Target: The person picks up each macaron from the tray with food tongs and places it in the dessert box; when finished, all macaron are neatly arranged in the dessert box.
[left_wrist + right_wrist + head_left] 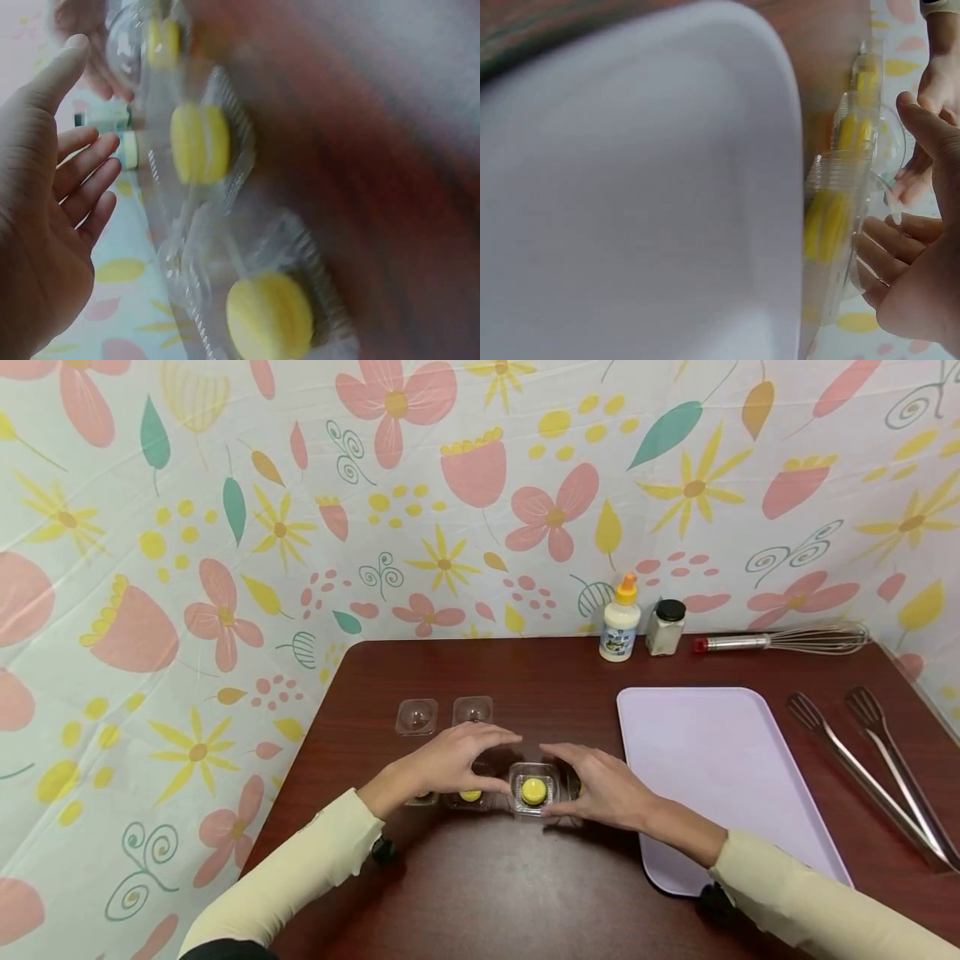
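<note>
A yellow macaron (534, 791) sits in a clear plastic container (516, 774) between both hands. My left hand (450, 758) is on its left side, thumb and fingers spread, with nothing in its grasp. On the other side, my right hand (607, 789) curves loosely near the container's edge; whether it touches cannot be told. Another macaron (470, 796) in clear packaging lies partly hidden below my left hand. The left wrist view shows yellow macarons (201, 144) in a row of clear containers. Beside them in the right wrist view is a clear domed lid (889, 142).
Two clear lids (416, 717) lie behind my left hand. A lilac tray (705, 760) is at the right, with metal tongs (888, 777) beyond it. At the back stand a glue-like bottle (619, 622), a black-capped jar (666, 628) and a whisk (787, 641).
</note>
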### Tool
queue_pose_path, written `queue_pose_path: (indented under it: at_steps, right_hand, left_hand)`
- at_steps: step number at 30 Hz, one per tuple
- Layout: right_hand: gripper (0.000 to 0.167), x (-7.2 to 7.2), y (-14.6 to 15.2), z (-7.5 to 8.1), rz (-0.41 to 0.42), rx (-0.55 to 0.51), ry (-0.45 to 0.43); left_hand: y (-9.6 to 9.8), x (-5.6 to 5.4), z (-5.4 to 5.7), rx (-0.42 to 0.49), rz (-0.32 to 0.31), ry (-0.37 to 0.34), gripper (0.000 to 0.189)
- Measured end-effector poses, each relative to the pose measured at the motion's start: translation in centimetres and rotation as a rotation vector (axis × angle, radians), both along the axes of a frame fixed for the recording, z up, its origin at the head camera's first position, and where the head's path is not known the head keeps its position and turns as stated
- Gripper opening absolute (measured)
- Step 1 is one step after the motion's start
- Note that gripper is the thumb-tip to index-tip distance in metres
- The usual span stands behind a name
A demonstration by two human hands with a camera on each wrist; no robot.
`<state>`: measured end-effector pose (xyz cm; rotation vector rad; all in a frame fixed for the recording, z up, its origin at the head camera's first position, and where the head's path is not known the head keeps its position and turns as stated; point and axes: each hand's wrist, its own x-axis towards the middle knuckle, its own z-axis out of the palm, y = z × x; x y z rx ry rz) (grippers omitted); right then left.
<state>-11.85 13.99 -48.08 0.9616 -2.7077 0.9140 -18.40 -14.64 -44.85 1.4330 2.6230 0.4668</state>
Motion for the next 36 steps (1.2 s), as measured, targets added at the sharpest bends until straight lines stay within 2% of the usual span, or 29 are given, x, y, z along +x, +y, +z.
queue_pose_path:
  at_steps: [4, 8, 16, 20, 26, 36]
  right_hand:
    - [0.092, -0.1, -0.6, 0.3, 0.005, 0.002, 0.009]
    - [0.093, -0.3, -1.3, 0.8, 0.014, 0.006, -0.020]
    - [0.098, -0.6, -3.5, 1.4, 0.047, -0.006, -0.073]
    - [0.099, -0.9, -4.8, 1.2, 0.075, -0.009, -0.062]
    - [0.099, -1.1, -6.4, 0.9, 0.095, -0.003, -0.029]
    - [0.097, -1.3, -8.1, 0.2, 0.073, 0.029, -0.076]
  left_hand:
    - [-0.7, -1.2, 0.4, 0.063, 0.031, -0.039, 0.066]
    - [-1.3, -2.2, 0.8, 0.090, 0.081, -0.046, 0.059]
    - [-2.8, -4.4, 1.3, 0.073, 0.190, -0.041, 0.072]
    - [-3.6, -5.5, 0.9, 0.044, 0.255, -0.064, 0.085]
    - [-4.6, -6.8, 0.0, -0.028, 0.340, -0.150, 0.102]
    - [-5.3, -8.4, -1.6, -0.124, 0.380, -0.162, 0.106]
